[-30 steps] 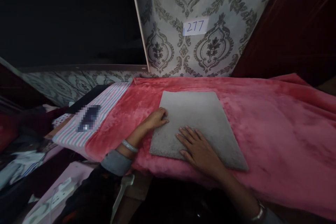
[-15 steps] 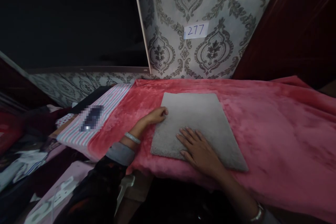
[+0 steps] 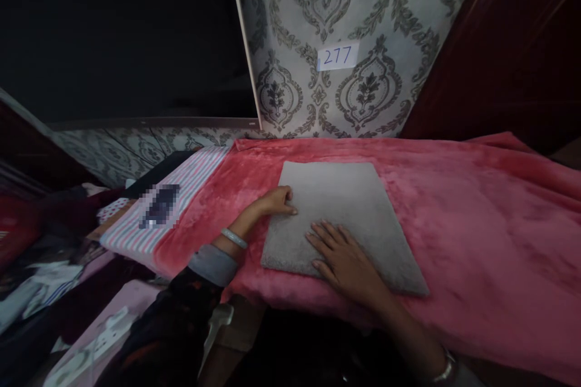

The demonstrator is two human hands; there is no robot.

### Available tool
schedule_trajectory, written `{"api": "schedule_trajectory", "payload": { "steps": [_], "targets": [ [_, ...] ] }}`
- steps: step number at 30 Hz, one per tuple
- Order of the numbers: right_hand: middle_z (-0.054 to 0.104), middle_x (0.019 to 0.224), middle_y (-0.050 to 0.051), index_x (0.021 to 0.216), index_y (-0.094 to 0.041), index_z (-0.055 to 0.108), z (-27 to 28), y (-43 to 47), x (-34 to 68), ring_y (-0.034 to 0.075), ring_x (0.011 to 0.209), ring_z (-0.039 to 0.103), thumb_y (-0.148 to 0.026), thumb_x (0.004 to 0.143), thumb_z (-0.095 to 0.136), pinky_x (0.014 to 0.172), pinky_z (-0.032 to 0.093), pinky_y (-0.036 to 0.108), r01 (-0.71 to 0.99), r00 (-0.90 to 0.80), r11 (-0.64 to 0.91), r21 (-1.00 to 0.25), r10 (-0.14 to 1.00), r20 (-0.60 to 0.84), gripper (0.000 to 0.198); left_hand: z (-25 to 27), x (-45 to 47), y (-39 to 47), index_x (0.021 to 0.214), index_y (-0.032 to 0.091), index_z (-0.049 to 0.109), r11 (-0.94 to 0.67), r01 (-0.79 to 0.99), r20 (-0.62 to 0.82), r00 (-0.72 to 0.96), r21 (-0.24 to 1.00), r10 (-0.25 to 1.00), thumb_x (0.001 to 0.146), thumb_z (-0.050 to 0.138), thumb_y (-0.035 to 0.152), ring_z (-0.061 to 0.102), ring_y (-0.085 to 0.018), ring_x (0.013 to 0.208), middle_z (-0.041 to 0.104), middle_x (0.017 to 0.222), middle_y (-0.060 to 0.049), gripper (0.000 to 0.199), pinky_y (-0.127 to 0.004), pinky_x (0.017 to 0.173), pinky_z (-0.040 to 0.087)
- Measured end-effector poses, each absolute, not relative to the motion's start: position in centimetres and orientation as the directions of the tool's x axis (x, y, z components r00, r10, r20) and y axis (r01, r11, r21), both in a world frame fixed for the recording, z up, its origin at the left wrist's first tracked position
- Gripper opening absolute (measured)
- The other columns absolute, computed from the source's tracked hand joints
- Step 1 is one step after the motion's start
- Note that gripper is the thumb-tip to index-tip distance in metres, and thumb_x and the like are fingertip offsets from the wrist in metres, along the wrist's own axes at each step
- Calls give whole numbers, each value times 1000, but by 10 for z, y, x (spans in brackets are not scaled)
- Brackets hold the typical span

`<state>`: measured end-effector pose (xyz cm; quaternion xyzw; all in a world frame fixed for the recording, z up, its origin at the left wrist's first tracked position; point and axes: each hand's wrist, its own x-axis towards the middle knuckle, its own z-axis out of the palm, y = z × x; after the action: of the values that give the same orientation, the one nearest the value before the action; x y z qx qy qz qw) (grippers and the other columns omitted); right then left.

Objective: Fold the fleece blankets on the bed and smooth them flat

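A flat grey plush mat (image 3: 336, 193), roughly square with a short pile, lies spread on a red-pink blanket (image 3: 476, 224). Over the mat's left edge is my left hand (image 3: 278, 199), its fingers curled in and the thumb standing a little apart from them. Whether anything is inside those fingers I cannot make out. My right hand (image 3: 345, 260) rests flat on the front part of the mat, palm down, fingers spread and pointing up and to the left.
A striped cloth (image 3: 200, 175) covers the surface to the left, with a blurred dark object (image 3: 160, 205) on it. Behind hangs a large dark screen (image 3: 127, 36). A power strip (image 3: 100, 338) and heaped clothes (image 3: 40, 290) lie at lower left. A paper label (image 3: 338, 57) marks the patterned wall.
My left hand has shifted slightly right and inward over the mat, and its thumb has come away from the curled fingers. The right hand and the mat stay put.
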<state>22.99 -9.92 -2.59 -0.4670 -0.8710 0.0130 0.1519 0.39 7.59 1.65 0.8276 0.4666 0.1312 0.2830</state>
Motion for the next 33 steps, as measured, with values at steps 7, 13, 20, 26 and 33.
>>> {"api": "schedule_trajectory", "payload": {
  "steps": [7,13,20,26,33],
  "targets": [
    [34,161,4,152,-26,44,-26,-99,230,26,150,27,-37,101,46,122,25,53,810,-511,559,-179,822,253,52,18,4,79,76,21,53,-364,711,-87,512,602,855,68,67,28,46,-12,64,48,65,6,18,-23,60,37],
    [34,161,4,151,-26,45,-25,-99,229,25,150,26,-37,101,46,122,23,53,810,-512,557,-181,823,245,52,13,10,82,70,22,49,-340,724,-56,462,601,885,59,78,35,43,-12,64,47,64,7,33,-23,57,33],
    [35,160,4,152,-26,44,-24,-100,230,25,149,28,-38,101,45,121,25,54,810,-508,557,-184,823,255,53,15,4,88,77,21,52,-267,693,-130,464,670,876,69,69,37,46,-10,53,47,58,8,25,-22,53,37],
    [35,160,5,151,-25,45,-25,-100,230,26,150,27,-37,101,45,122,25,54,807,-506,561,-187,819,270,52,13,8,90,75,22,49,-256,709,-78,401,657,913,60,78,29,46,-11,59,46,61,8,33,-22,54,34],
    [33,161,4,152,-25,44,-20,-100,230,26,150,26,-38,101,46,122,25,54,813,-511,550,-190,831,220,53,15,7,84,81,23,45,-219,737,-47,321,640,946,73,69,35,43,-11,54,42,61,9,28,-22,53,34]
  ]
}}
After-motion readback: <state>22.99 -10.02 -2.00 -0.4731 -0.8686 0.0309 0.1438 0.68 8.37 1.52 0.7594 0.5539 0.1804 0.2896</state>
